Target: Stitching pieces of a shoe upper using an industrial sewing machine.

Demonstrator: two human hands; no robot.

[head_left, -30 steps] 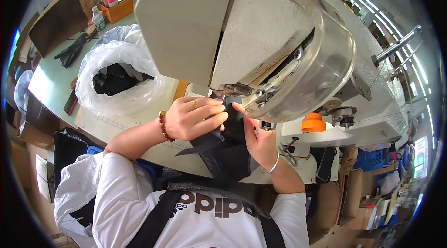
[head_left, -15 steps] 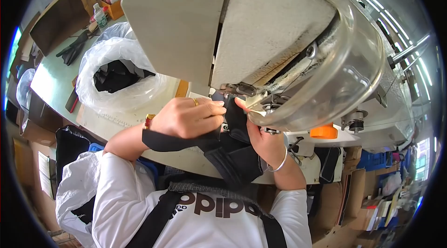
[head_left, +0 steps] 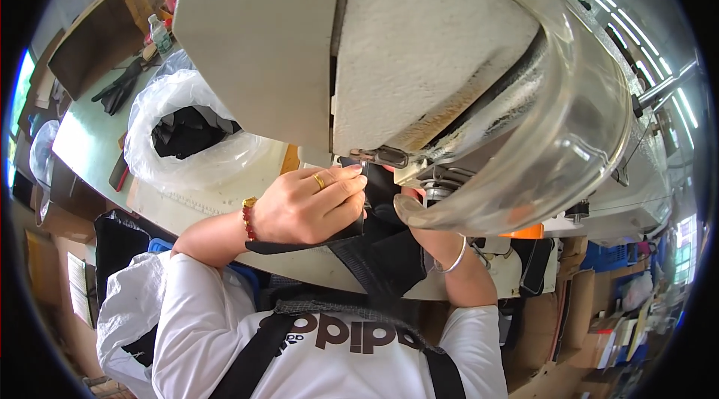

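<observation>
A black fabric piece (head_left: pixel 386 260) hangs over the table's front edge, its upper end under the sewing machine head (head_left: pixel 431 47). My left hand (head_left: pixel 307 204) pinches its left side close to the needle area, thumb and fingertips pressed together; a black strip runs below the palm. On the fabric's other side is my right hand (head_left: pixel 427 234), partly hidden behind the clear curved guard (head_left: pixel 592 152) and the machine. A fingertip and part of the thumb show against the cloth. The needle and the stitching spot are hidden by the machine and my fingers.
Left of the machine, a clear plastic bag (head_left: pixel 176 163) with black pieces inside stands on the table (head_left: pixel 82 133). Farther back are a bottle (head_left: pixel 159 34) and a dark glove-like item (head_left: pixel 120 88). An orange part (head_left: pixel 528 231) sits at right, with cardboard boxes (head_left: pixel 535 332) below.
The view has shifted a little, so the machine head covers more of my right hand. My left hand has turned and spread over more of the strip, still pinching near the needle area.
</observation>
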